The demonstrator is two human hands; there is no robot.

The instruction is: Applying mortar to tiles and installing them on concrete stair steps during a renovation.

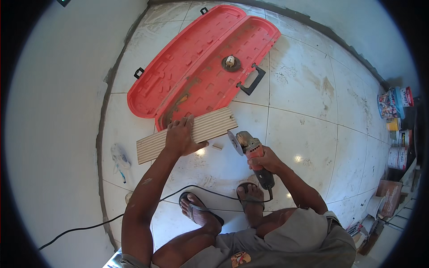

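Note:
My left hand (pixel 179 139) holds down a long beige ribbed board (pixel 212 126), its fingers over the far edge and its thumb at the near edge. The board rests partly on the front rim of an open red case (pixel 203 62). In my right hand (pixel 268 161) is a red and black angle grinder (pixel 256 154), gripped round its body. Its pale disc (pixel 235 143) stands at the board's near edge, close to the right end. A small beige offcut (pixel 217 146) lies on the floor just below the board.
A black power cord (pixel 192 186) runs from the grinder across my sandalled feet to the left. Inside the case sits a round dark part (pixel 230 63). A clear plastic bag (pixel 119 156) lies by the left wall. Several buckets (pixel 390 105) line the right side.

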